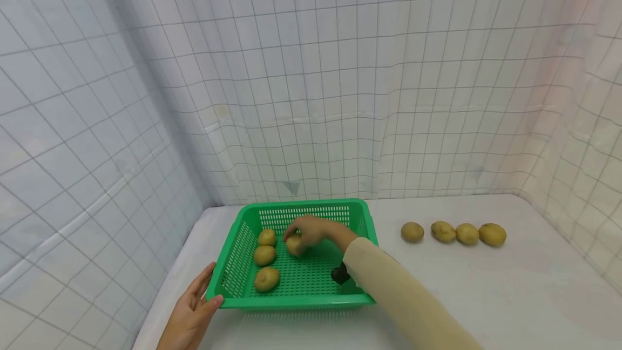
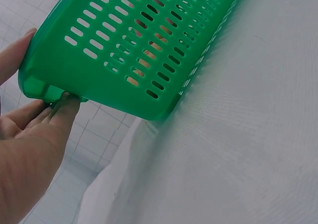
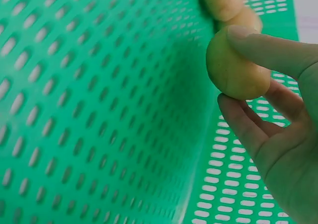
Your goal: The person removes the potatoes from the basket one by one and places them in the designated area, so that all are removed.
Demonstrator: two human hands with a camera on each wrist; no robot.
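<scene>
Over basket (image 1: pixel 296 285) floor, near its back wall, R hand (image 1: pixel 316 233) pinches potato (image 3: pixel 233 65) w/ thumb + fingers; L hand (image 1: pixel 194 307) clasps basket's front-left corner rim. Potato prob. firm, smooth, moderately heavy; take across its middle.

Right arm (image 1: pixel 403 296): long cream sleeve to the wrist; small black item under the cuff, possibly a strap. Left hand (image 1: pixel 191 312) bare, no sleeve in view
</scene>
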